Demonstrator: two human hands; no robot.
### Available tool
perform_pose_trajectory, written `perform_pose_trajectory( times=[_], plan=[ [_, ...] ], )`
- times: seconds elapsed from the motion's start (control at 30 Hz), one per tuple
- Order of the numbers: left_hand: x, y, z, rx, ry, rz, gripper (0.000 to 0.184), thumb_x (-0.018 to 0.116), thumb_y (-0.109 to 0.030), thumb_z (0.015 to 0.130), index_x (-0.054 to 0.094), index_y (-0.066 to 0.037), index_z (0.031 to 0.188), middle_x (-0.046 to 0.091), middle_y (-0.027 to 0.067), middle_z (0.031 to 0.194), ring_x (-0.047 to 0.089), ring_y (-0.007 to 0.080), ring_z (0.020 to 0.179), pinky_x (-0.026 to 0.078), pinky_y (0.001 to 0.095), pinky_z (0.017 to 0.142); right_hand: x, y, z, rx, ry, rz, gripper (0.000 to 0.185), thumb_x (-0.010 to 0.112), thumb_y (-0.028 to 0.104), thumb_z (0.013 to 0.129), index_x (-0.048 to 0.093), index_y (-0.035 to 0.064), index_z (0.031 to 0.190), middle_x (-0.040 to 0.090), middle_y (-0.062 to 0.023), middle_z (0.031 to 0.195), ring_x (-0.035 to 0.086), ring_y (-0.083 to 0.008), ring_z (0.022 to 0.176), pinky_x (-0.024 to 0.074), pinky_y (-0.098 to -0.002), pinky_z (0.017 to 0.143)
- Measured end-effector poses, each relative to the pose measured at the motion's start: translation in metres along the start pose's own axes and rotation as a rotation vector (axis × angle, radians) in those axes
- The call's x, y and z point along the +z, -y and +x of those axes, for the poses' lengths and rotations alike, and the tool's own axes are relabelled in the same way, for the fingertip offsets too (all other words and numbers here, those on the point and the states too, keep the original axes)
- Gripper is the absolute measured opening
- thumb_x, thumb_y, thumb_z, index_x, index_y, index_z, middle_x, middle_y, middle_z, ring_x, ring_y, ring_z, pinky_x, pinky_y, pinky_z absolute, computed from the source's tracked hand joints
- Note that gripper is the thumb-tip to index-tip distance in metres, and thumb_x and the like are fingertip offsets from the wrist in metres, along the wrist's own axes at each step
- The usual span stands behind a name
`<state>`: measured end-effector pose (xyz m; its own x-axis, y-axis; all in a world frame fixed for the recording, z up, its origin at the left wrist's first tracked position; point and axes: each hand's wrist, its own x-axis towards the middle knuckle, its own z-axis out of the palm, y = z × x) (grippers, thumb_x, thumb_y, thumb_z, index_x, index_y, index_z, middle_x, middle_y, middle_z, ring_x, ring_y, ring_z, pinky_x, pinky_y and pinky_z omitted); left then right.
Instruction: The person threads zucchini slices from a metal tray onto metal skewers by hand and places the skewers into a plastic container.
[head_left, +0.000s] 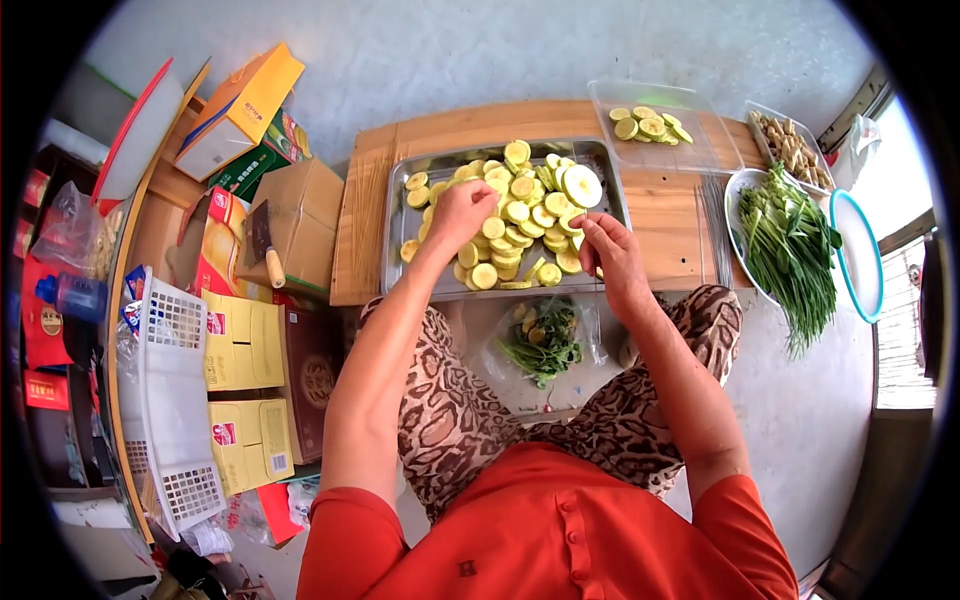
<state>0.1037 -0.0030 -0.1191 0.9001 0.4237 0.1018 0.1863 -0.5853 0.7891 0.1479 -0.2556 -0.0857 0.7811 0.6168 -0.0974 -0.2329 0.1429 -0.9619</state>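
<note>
A metal tray [393, 272] on the wooden table holds a heap of round pale-green squash slices [517, 211]. My left hand [465, 212] is over the tray's left part, fingers curled together; whatever they may hold is hidden. At the tray's right edge, my right hand [612, 255] pinches what looks like a thin skewer, faintly visible. Just above those fingertips, a larger, brighter squash slice [582, 186] appears raised over the heap; whether the skewer passes through it, I cannot tell.
Thin sticks [366, 225] lie left of the tray; metal skewers [716, 232] lie right. A clear plastic tray [712, 140] holds more slices. Greens [785, 235] overhang a white bowl. Below the table sits a bag of leafy scraps [543, 340]. Boxes and a knife [268, 245] stand left.
</note>
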Motion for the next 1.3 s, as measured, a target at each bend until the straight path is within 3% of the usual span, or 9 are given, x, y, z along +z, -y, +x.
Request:
perform_pose_trajectory(
  times=[0.23, 0.33, 0.53, 0.77, 0.93, 1.07, 1.17, 1.23, 1.3],
  plan=[
    [-0.019, 0.059, 0.024, -0.065, -0.150, 0.187, 0.026, 0.060, -0.021, 0.080, 0.064, -0.008, 0.102, 0.068, 0.0111, 0.097, 0.064, 0.0259, 0.094, 0.049, 0.0352, 0.081, -0.007, -0.008, 0.009, 0.016, 0.007, -0.009, 0.020, 0.046, 0.018, 0.097, 0.060, 0.0035, 0.094, 0.046, 0.0029, 0.055, 0.039, -0.0047, 0.051, 0.0301, -0.0199, 0.049],
    [-0.018, 0.074, 0.024, -0.232, -0.094, 0.236, 0.033, 0.060, -0.020, 0.081, 0.060, -0.010, 0.112, 0.065, 0.0114, 0.108, 0.060, 0.0278, 0.103, 0.047, 0.0361, 0.088, -0.009, -0.009, 0.008, 0.026, 0.009, -0.012, 0.021, 0.046, 0.018, 0.097, 0.060, 0.0024, 0.094, 0.047, 0.0025, 0.056, 0.039, -0.0049, 0.051, 0.0306, -0.0201, 0.049],
    [0.001, 0.082, 0.037, -0.184, -0.040, 0.288, 0.043, 0.059, -0.018, 0.082, 0.052, -0.012, 0.124, 0.055, 0.0132, 0.123, 0.051, 0.0309, 0.114, 0.042, 0.0386, 0.095, -0.007, -0.016, 0.013, 0.040, 0.037, -0.051, 0.022, 0.045, 0.018, 0.097, 0.059, 0.0009, 0.095, 0.046, 0.0020, 0.056, 0.038, -0.0052, 0.051, 0.0305, -0.0207, 0.049],
    [0.010, 0.066, 0.038, -0.154, -0.080, 0.377, 0.038, 0.062, -0.019, 0.081, 0.056, -0.011, 0.117, 0.057, 0.0113, 0.116, 0.054, 0.0301, 0.108, 0.044, 0.0399, 0.088, 0.002, -0.021, 0.018, 0.058, 0.090, -0.048, 0.022, 0.045, 0.019, 0.097, 0.060, 0.0032, 0.097, 0.045, 0.0026, 0.055, 0.039, -0.0056, 0.050, 0.0299, -0.0204, 0.049],
    [0.008, 0.073, 0.040, -0.325, -0.065, 0.297, 0.017, 0.066, -0.020, 0.076, 0.064, -0.011, 0.090, 0.066, 0.0069, 0.091, 0.062, 0.0294, 0.085, 0.048, 0.0390, 0.072, 0.006, -0.023, 0.014, 0.091, 0.104, -0.066, 0.022, 0.045, 0.019, 0.097, 0.060, 0.0030, 0.097, 0.045, 0.0027, 0.056, 0.039, -0.0054, 0.050, 0.0305, -0.0202, 0.050],
    [0.004, 0.074, 0.043, -0.289, -0.228, 0.242, 0.016, 0.065, -0.019, 0.075, 0.062, -0.007, 0.085, 0.066, 0.0061, 0.080, 0.063, 0.0261, 0.076, 0.049, 0.0363, 0.066, 0.007, -0.022, 0.010, 0.116, 0.100, -0.103, 0.022, 0.045, 0.019, 0.097, 0.060, 0.0032, 0.097, 0.045, 0.0028, 0.055, 0.039, -0.0053, 0.050, 0.0319, -0.0204, 0.049],
    [-0.004, 0.065, 0.051, -0.418, -0.378, -0.775, 0.026, 0.064, -0.021, 0.079, 0.057, -0.001, 0.095, 0.061, 0.0064, 0.086, 0.062, 0.0228, 0.082, 0.052, 0.0355, 0.068, 0.007, -0.022, 0.009, 0.126, 0.117, -0.121, 0.022, 0.045, 0.019, 0.097, 0.059, 0.0030, 0.097, 0.045, 0.0027, 0.055, 0.039, -0.0055, 0.050, 0.0321, -0.0206, 0.049],
    [-0.015, 0.046, 0.046, -0.430, -0.327, -1.221, 0.033, 0.064, -0.024, 0.081, 0.053, -0.002, 0.104, 0.059, 0.0089, 0.094, 0.061, 0.0275, 0.091, 0.052, 0.0390, 0.074, 0.011, -0.022, 0.007, 0.110, 0.135, -0.112, 0.021, 0.046, 0.019, 0.097, 0.060, 0.0033, 0.096, 0.044, 0.0032, 0.054, 0.038, -0.0053, 0.048, 0.0306, -0.0205, 0.047],
    [-0.019, 0.033, 0.037, -0.378, -0.285, -1.355, 0.035, 0.063, -0.026, 0.082, 0.052, -0.002, 0.104, 0.058, 0.0105, 0.099, 0.059, 0.0279, 0.094, 0.052, 0.0382, 0.077, 0.016, -0.023, 0.004, 0.095, 0.156, -0.101, 0.020, 0.046, 0.018, 0.096, 0.060, 0.0037, 0.095, 0.044, 0.0037, 0.053, 0.037, -0.0050, 0.047, 0.0292, -0.0204, 0.046]
  ],
)
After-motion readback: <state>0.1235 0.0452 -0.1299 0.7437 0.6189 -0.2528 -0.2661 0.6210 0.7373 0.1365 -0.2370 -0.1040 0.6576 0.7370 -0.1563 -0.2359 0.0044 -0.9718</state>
